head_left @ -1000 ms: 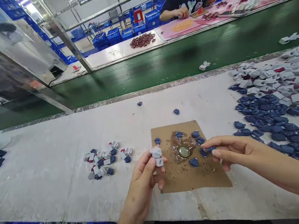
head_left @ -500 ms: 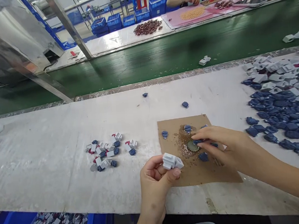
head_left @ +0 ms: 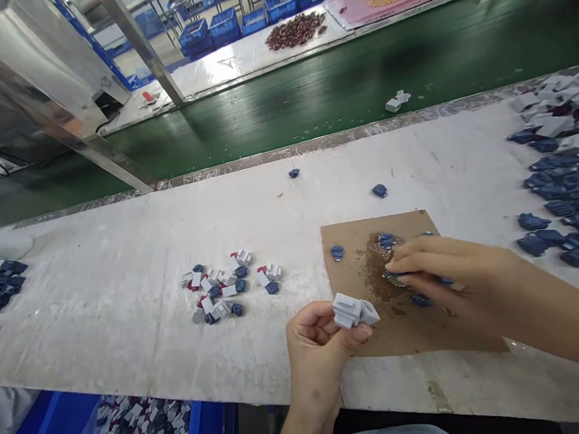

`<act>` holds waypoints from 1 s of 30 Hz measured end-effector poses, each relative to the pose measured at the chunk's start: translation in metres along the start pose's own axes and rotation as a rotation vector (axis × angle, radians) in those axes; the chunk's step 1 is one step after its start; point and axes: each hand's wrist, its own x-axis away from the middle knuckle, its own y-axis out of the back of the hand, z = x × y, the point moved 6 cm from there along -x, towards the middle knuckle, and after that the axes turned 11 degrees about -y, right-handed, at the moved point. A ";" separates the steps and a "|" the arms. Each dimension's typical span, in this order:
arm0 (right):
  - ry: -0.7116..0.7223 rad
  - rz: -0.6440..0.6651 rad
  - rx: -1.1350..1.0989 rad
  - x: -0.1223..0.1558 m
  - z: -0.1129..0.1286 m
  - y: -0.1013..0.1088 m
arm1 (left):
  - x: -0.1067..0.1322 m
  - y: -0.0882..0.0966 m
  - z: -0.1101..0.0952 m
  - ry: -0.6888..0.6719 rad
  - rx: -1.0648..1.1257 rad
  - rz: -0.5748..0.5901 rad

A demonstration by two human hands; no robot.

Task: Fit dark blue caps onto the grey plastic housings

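Note:
My left hand [head_left: 320,348] pinches a light grey block-shaped plastic part [head_left: 353,310] between thumb and fingers, above the near edge of a brown cardboard sheet [head_left: 358,272]. My right hand [head_left: 454,274] is closed over the cardboard, its thumb and fingertips together on a small dark blue plastic piece, mostly hidden by the fingers. These fingertips are at a wet brown patch [head_left: 377,280], where a round disc is mostly covered by the hand. Around them on the cardboard lie loose blue pieces [head_left: 337,253], one of them [head_left: 386,240] on the wet patch.
Left of the cardboard sits a group of joined grey, blue and red parts [head_left: 220,289]. Piles of blue pieces [head_left: 567,182] and grey parts [head_left: 556,106] lie on the right. A blue bin [head_left: 199,431] of parts stands below the table edge. Beyond runs a green conveyor belt [head_left: 261,105].
My right hand has lowered its blue piece toward the round disc, which is now mostly covered. My left hand still holds the grey part. The whole view has shifted somewhat.

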 end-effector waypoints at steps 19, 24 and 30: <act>-0.011 0.060 -0.309 0.005 0.055 0.014 | 0.008 -0.014 -0.001 -0.022 0.062 0.095; -0.121 0.159 -0.381 0.008 0.045 0.001 | 0.003 -0.011 0.003 -0.086 0.037 0.230; -0.205 0.236 -0.594 -0.003 0.040 -0.011 | -0.006 -0.002 -0.004 -0.072 -0.012 0.288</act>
